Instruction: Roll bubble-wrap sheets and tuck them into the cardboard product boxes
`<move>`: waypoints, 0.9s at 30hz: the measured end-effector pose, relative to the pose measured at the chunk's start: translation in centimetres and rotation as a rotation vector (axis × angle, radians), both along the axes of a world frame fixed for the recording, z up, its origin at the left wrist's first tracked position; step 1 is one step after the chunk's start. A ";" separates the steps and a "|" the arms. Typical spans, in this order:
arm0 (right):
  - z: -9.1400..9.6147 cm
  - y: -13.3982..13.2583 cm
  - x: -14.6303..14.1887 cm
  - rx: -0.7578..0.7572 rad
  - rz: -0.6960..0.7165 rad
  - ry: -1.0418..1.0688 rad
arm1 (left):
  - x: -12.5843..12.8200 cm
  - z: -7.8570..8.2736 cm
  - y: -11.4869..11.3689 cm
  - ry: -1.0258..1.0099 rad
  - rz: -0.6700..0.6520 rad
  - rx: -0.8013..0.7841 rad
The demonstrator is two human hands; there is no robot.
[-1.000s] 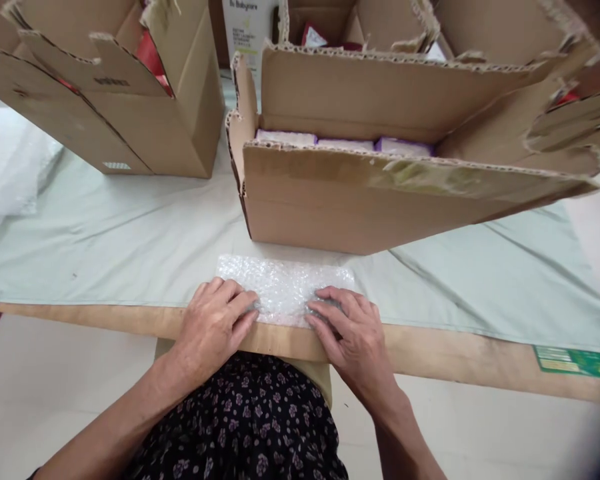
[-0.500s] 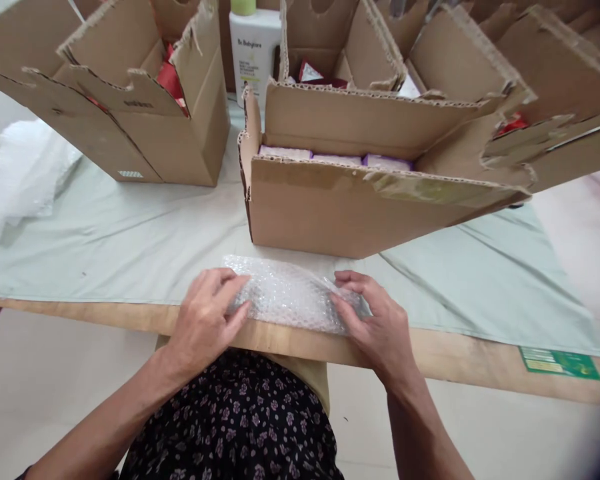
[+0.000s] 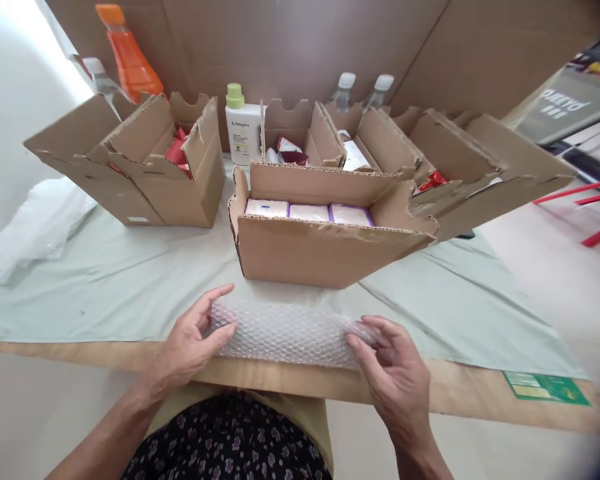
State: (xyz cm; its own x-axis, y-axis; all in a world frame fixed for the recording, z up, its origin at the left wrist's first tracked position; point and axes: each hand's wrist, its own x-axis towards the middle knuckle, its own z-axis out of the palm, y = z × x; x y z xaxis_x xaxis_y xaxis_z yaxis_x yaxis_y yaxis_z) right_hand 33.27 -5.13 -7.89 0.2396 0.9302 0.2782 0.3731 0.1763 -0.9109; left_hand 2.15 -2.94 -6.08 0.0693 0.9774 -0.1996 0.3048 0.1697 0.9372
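Observation:
A roll of bubble wrap [image 3: 285, 331] lies lengthwise at the near edge of the table, held at both ends. My left hand [image 3: 193, 340] pinches its left end between thumb and fingers. My right hand [image 3: 395, 370] grips its right end with curled fingers. Whatever is inside the wrap is hidden. Just behind it stands an open cardboard box [image 3: 320, 250] with three white and purple packs [image 3: 307, 212] in a row.
A pale green cloth [image 3: 105, 280] covers the wooden table [image 3: 460, 393]. More open cartons stand at the back left [image 3: 145, 173] and back right [image 3: 430, 160]. A white bottle [image 3: 243, 127], an orange bottle [image 3: 130, 60] and clear bottles stand behind. White plastic [image 3: 35, 227] lies far left.
My hands moved from pressing the flat bubble wrap near its middle out to its two ends, and the wrap now forms a rounder roll. The camera tilted up.

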 end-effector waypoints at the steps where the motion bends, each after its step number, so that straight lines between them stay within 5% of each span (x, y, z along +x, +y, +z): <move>1: -0.5 0.0 0.3 -0.068 0.016 0.031 | 0.2 -0.3 -0.2 -0.024 0.049 0.015; 5: -2.1 -0.9 1.8 -0.225 0.165 0.080 | 0.9 -1.6 -0.9 0.018 0.185 0.072; 9: -2.5 -2.0 3.0 -0.148 0.251 -0.036 | 0.8 -2.6 -1.9 0.025 0.217 0.122; 15: -0.5 -1.0 2.1 0.007 0.439 -0.364 | -0.4 -2.4 -2.7 0.193 -0.020 0.419; 18: 1.8 -0.6 0.9 0.197 0.377 -0.408 | -0.6 -0.2 -2.4 0.325 -0.049 0.681; 21: 5.7 0.0 0.5 0.408 0.225 -0.456 | -0.6 3.8 -0.9 0.537 -0.013 0.993; 25: 11.9 3.4 1.4 0.692 -0.091 -0.664 | 0.4 9.9 3.8 0.670 0.091 1.408; 27: 14.5 6.2 2.1 0.755 -0.160 -0.714 | 1.3 12.6 6.9 0.648 0.097 1.444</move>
